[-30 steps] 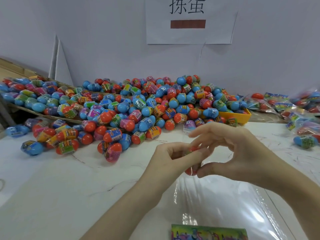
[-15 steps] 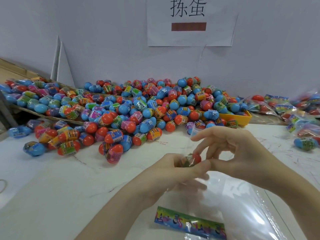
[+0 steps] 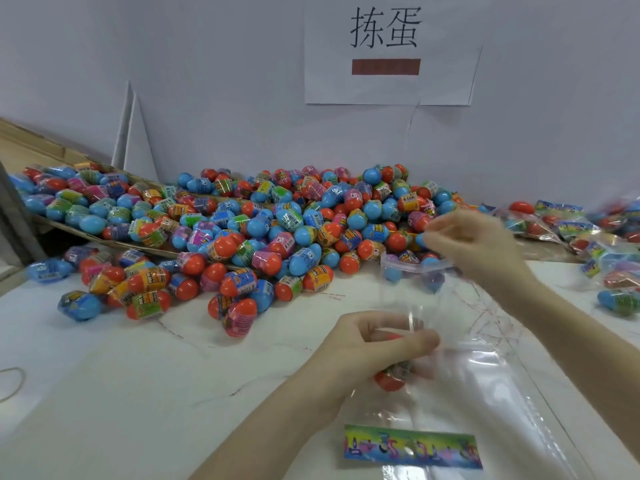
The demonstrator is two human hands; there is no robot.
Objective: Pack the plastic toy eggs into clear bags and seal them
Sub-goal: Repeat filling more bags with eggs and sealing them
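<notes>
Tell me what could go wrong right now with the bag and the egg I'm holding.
1. The right hand pinches only the top edge of the clear bag, and it looks blurred; the thin film could slip free.
2. The left hand grips the bag around an orange egg low down; a loose grip may let it drop out.
3. The loose egg pile lies close; a stray elbow might scatter it.

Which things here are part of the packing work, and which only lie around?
In use: left hand, right hand, clear bag, egg in it, loose eggs, stack of bags, packed bags.
Lying about: wall sign, rubber band.
</notes>
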